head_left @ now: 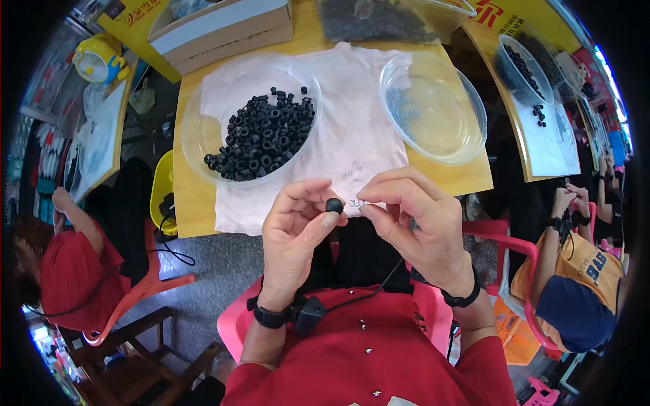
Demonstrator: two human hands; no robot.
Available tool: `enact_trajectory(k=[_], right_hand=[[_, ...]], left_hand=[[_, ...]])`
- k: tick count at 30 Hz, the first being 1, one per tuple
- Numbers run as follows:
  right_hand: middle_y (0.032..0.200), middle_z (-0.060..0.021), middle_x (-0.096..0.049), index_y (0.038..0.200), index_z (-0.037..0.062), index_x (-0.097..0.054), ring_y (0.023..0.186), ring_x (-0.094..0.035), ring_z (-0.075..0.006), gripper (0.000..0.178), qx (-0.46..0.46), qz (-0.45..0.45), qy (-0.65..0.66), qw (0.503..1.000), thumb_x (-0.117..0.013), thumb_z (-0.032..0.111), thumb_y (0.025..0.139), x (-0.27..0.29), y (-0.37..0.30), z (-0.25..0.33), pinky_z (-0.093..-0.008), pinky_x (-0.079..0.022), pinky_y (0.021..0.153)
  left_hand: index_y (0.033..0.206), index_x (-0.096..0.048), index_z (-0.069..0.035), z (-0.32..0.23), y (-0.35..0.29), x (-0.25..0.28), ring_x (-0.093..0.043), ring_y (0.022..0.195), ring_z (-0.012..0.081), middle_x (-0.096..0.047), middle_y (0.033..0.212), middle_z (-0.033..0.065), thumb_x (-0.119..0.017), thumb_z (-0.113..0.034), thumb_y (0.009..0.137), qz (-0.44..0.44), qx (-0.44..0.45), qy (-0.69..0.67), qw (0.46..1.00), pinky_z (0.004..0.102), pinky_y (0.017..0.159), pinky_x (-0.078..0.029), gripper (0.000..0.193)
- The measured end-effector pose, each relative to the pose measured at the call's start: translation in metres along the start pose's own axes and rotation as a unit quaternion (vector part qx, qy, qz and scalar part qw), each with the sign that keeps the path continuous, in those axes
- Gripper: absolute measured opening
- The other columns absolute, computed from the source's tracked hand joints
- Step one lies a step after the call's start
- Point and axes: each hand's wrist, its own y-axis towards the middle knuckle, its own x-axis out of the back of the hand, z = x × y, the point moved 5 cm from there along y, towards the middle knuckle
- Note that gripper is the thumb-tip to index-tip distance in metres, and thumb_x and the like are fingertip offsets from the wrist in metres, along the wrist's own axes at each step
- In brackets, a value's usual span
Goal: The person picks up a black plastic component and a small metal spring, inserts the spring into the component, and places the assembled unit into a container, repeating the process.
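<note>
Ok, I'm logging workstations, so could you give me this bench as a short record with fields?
Left hand: pinches a rounded black piece
Right hand: fingertips close together beside it; too small to tell what they hold
Left tub: clear, holding a heap of black pieces
Right tub: clear, small bluish pieces along its left side
Cloth: pale pink shirt, partly under both tubs
Table: yellowish
Far side: open cardboard box and a clear container of dark contents
</note>
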Motion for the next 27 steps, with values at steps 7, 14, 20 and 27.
enact_trajectory(k=[7, 14, 20, 27], right_hand=[[0.087, -0.0074, -0.062, 0.091, 0.0031, -0.062, 0.061, -0.059, -0.0159, 0.015, -0.006, 0.016, 0.006, 1.0, -0.069, 0.0, 0.078, -0.003, 0.0, -0.001, -0.0258, -0.047, 0.052], [0.087, -0.0078, -0.062, 0.09, 0.004, -0.062, 0.064, -0.062, -0.0192, 0.014, 0.01, 0.014, -0.008, 1.0, -0.069, 0.001, 0.077, -0.005, -0.002, -0.001, -0.0282, -0.049, 0.053], [0.086, -0.0036, -0.061, 0.089, 0.0067, -0.061, 0.07, -0.062, -0.0191, 0.021, 0.101, 0.031, -0.136, 0.985, -0.069, 0.004, 0.07, -0.009, -0.003, 0.002, -0.0284, -0.05, 0.056], [0.089, -0.0065, -0.063, 0.092, 0.003, -0.064, 0.07, -0.063, -0.0196, 0.029, 0.129, 0.043, -0.193, 0.972, -0.07, -0.003, 0.064, -0.014, 0.0, 0.016, -0.0284, -0.052, 0.057]], left_hand=[[0.11, -0.056, 0.002, -0.004, 0.0, -0.007, -0.063, 0.091, 0.0158, -0.061, 0.104, 0.0106, -0.058, 0.007, 0.086, -0.005, 0.006, -0.028, 1.0, 0.027, 0.081, -0.052, 0.025], [0.11, -0.06, 0.003, -0.004, -0.001, -0.003, -0.061, 0.087, 0.011, -0.06, 0.103, 0.0067, -0.061, 0.007, 0.084, -0.001, 0.002, 0.093, 0.996, 0.0224, 0.078, -0.051, 0.026], [0.107, -0.063, 0.002, -0.003, -0.002, -0.006, -0.058, 0.084, 0.0073, -0.059, 0.101, 0.0049, -0.063, 0.008, 0.082, 0.0, 0.033, 0.092, 0.995, 0.0188, 0.074, -0.048, 0.025], [0.107, -0.061, 0.003, 0.005, -0.002, 0.004, -0.06, 0.084, 0.0114, -0.061, 0.097, 0.0072, -0.061, 0.006, 0.084, 0.006, 0.049, 0.043, 0.998, 0.0231, 0.074, -0.05, 0.022]])
